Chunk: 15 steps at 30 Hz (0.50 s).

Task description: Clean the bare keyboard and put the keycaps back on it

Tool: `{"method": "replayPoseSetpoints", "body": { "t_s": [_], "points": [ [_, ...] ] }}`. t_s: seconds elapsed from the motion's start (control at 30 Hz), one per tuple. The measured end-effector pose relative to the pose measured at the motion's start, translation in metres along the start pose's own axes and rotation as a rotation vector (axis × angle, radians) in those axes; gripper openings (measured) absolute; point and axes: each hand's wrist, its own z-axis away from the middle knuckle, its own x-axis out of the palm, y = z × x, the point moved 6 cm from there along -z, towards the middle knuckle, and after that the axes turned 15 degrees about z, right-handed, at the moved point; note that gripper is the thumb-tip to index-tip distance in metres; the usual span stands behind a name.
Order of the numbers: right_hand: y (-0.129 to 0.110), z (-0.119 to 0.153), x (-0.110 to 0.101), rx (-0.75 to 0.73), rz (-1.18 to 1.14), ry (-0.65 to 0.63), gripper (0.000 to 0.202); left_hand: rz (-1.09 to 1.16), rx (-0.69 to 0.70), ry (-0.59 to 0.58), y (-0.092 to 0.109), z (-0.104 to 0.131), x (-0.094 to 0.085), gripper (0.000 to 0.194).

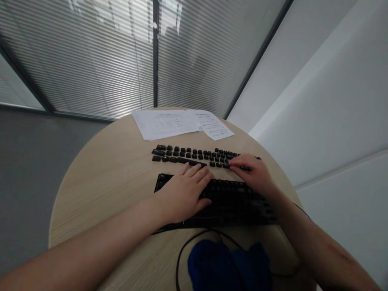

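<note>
A black keyboard [236, 206] lies on the round wooden table [100, 178], its lower part bare of keycaps and a row of keys along its far side. Beyond it, loose black keycaps [188, 155] are laid out in rows, with a long spacebar [191, 162] among them. My left hand [186, 192] rests over the keyboard's left half, fingers spread and holding nothing. At the right end of the loose keycaps, my right hand [253, 171] has its thumb and fingertips pinched together; what they hold, if anything, is too small to make out.
Printed paper sheets [169, 123] lie at the table's far edge. A black cable [182, 254] loops near the front edge beside dark blue cloth [218, 266]. Behind the table stands a glass partition with blinds [106, 60]; a white wall [333, 101] is at the right.
</note>
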Motion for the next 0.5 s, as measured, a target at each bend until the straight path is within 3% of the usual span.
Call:
{"method": "replayPoseSetpoints", "body": {
  "t_s": [0.17,0.3,0.5],
  "points": [
    [-0.026,0.043,0.003,-0.027,-0.142,-0.120,0.008,-0.001,-0.014,-0.001,-0.003,0.000,-0.006,0.066],
    [-0.038,0.048,0.012,-0.094,-0.193,-0.191,0.010,-0.038,-0.067,-0.039,-0.014,-0.005,-0.003,0.059],
    [-0.042,0.052,0.013,-0.149,-0.155,-0.156,0.010,-0.086,-0.112,-0.088,-0.022,-0.007,-0.001,0.058]
  ]
}}
